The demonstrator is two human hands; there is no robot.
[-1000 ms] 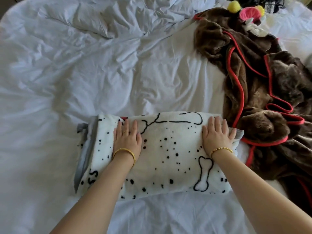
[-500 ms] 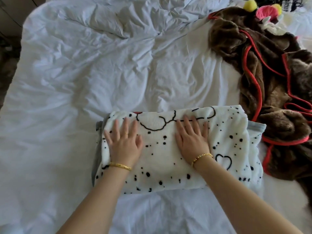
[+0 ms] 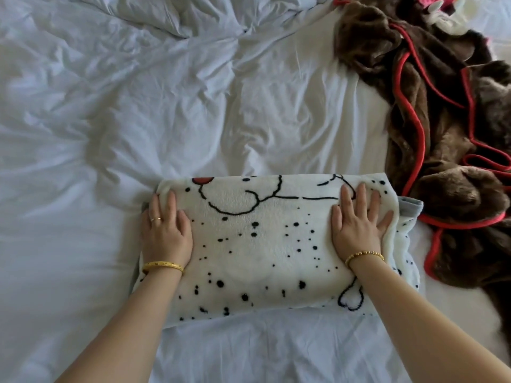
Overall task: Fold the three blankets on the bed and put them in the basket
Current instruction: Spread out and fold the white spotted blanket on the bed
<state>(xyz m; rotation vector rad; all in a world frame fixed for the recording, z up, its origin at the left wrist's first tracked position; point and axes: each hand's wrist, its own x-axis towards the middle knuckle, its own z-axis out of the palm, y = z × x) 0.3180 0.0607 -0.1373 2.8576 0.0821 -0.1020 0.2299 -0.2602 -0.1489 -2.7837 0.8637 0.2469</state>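
A white blanket with black spots and line drawings lies folded into a thick rectangle on the bed, near me. My left hand presses flat on its left end, fingers straight. My right hand presses flat on its right end, fingers spread. A brown fleece blanket with red trim lies crumpled at the right, touching the folded blanket's right corner. No basket is in view.
The bed is covered by a wrinkled white sheet. A bunched white duvet lies at the far side. Pink and white soft items sit at the top right, beyond the brown blanket.
My right hand slid from the middle of the folded blanket back out to its right end. My left hand stayed near the left end. The camera moved closer.
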